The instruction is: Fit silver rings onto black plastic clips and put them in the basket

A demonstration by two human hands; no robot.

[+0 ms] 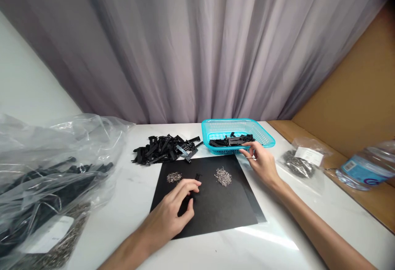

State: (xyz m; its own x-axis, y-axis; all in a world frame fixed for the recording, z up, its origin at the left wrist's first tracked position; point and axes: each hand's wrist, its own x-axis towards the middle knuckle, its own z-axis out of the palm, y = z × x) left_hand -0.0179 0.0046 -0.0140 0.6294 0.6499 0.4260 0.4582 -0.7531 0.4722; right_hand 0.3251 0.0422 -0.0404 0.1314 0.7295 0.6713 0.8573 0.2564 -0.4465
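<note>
The left hand (168,208) curls near a black part (198,177), grip unclear. The right hand (261,164), fingers parted, is at the blue basket (222,150).

Backed by a gray-mauve curtain (173,47) — flanked by a pale wall (27,68), left, and a brown panel (348,76), right — above a white tabletop (132,200) catching bright glare (268,237).

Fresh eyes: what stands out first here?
First, the turquoise plastic basket of black parts at the back of the white table, the right hand at its near rim. Then the black sheet mid-table, bearing two heaps of metal pieces, the left hand over it.
</note>
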